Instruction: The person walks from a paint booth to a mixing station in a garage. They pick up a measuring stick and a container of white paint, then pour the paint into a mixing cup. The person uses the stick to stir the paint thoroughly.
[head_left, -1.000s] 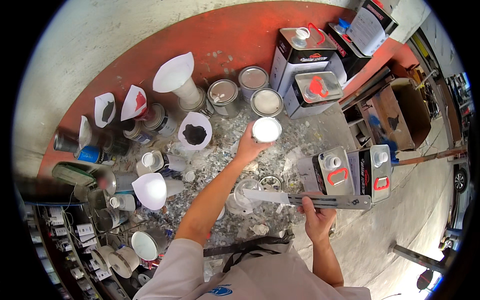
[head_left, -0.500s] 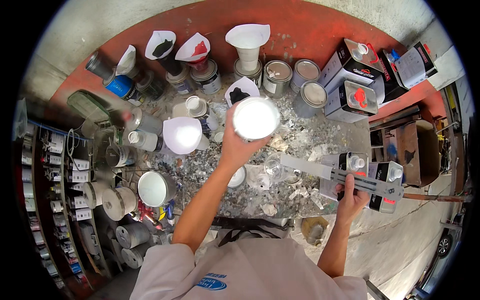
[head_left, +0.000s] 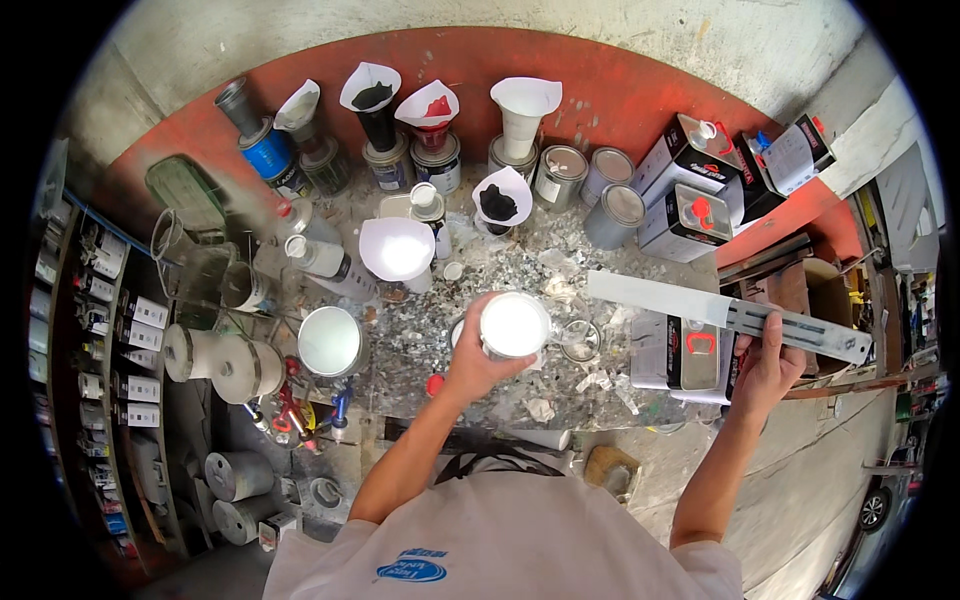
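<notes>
My left hand (head_left: 472, 358) is wrapped round a cup of white paint (head_left: 515, 324) and holds it over the near middle of the bench. The white surface glares too brightly to show detail. Off to the right, my right hand (head_left: 768, 368) grips a long flat mixing stick (head_left: 700, 308) by its slotted grey end, thumb on top. The stick's other end is coated white and points left, apart from the cup. Beneath the stick stand metal solvent cans (head_left: 665, 350). Beyond the cup, a paper strainer with black residue (head_left: 500, 200) stands on the bench.
Paint tins (head_left: 560, 178) line the back, several topped by cups with paper strainers (head_left: 526, 97). A white-lit strainer (head_left: 397, 250) and an open white bucket (head_left: 331, 341) are at left. Rectangular cans (head_left: 684, 222) stand back right. Spray guns (head_left: 292, 405) hang by the left edge.
My left hand has brought the cup nearer to me. My right hand has moved right with the stick, away from the cup. The whole view has shifted a little.
</notes>
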